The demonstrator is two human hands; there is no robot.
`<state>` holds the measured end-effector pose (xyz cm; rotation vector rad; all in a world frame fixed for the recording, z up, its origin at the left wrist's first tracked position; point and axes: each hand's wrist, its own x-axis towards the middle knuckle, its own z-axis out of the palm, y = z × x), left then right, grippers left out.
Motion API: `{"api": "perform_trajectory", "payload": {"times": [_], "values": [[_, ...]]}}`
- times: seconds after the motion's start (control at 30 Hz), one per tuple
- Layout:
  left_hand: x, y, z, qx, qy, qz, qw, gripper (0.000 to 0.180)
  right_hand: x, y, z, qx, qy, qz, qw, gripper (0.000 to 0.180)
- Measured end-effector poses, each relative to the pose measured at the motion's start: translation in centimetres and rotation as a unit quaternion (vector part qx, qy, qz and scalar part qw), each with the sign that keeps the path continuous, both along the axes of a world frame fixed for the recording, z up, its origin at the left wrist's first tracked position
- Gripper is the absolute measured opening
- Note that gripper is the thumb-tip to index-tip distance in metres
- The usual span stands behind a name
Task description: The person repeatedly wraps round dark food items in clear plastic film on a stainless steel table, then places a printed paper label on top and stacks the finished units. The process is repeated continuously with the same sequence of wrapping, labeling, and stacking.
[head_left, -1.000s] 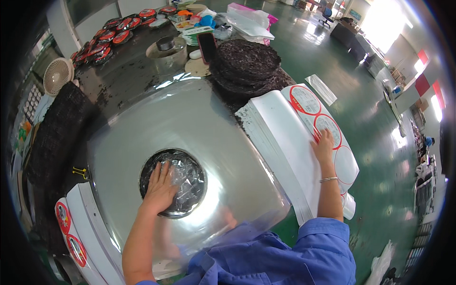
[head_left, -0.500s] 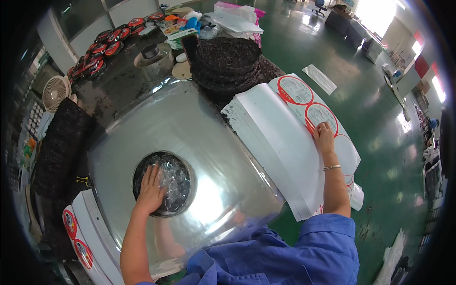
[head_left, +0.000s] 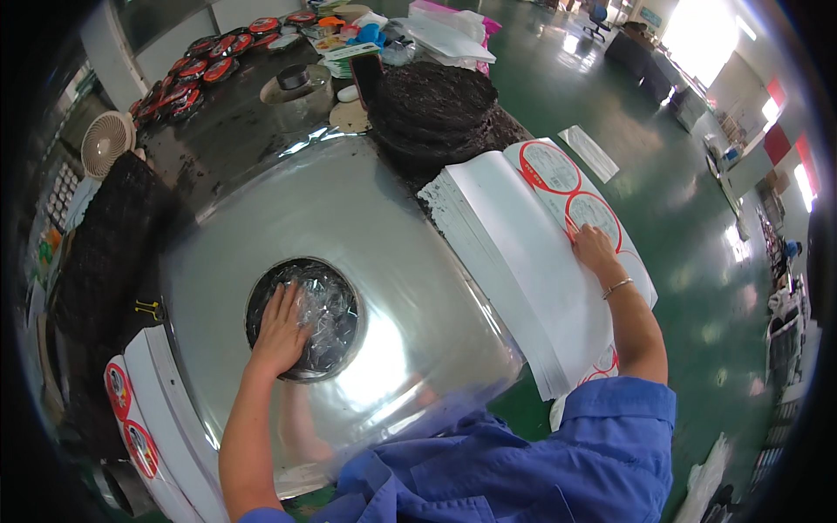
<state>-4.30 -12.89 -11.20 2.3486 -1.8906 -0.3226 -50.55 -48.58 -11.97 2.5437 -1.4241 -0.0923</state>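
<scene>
My left hand (head_left: 281, 336) lies flat, fingers stretched out, on crinkled clear plastic film (head_left: 327, 305) in a round opening (head_left: 356, 327) in a shiny metal work surface (head_left: 392, 218). Something dark shows under the film. To the right, my right hand (head_left: 596, 248) is closed on a sheet of round red-edged labels (head_left: 593, 213), its fingertips at the curled printed part. White label sheets (head_left: 479, 235) lie stacked under it, their left edges fanned out.
A dark, flaky stack of round sheets (head_left: 432, 105) stands beyond the metal. Red-and-black round packs (head_left: 218, 48) lie at the far left, near a small fan (head_left: 108, 144). More label sheets (head_left: 144, 427) lie at lower left. Green floor (head_left: 697, 261) stretches to the right.
The view has shifted slightly. My right forearm has swung outward, its hand still at the label sheet, whose lower part has shifted. My left hand stays on the film.
</scene>
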Motion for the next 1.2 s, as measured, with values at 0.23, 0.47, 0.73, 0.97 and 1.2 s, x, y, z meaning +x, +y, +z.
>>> {"api": "perform_trajectory", "payload": {"times": [0.23, 0.47, 0.73, 0.97, 1.2], "values": [[-0.7, -0.2, 1.1, 0.031, 0.028, 0.031, 0.999, 0.057, -3.4, -0.6, 1.4, -0.012, -0.267, -0.022, 0.964, 0.038], [-0.6, -0.5, 1.3, 0.034, 0.029, 0.021, 0.999, 0.059, -11.3, -3.6, -1.7, 0.045, -0.249, -0.360, 0.898, 0.058], [-0.5, -0.2, 0.9, 0.019, 0.011, 0.015, 1.000, 0.057, -8.3, -2.3, 6.1, -0.039, -0.338, -0.185, 0.922, 0.032], [0.2, -0.1, 0.1, -0.002, -0.001, -0.001, 1.000, 0.055, -7.6, 0.0, 2.3, -0.064, -0.211, -0.186, 0.958, 0.061], [0.3, 0.2, -0.3, -0.006, -0.005, -0.004, 1.000, 0.055, -5.1, 3.4, 1.1, 0.108, -0.159, -0.116, 0.975, 0.074]]}}
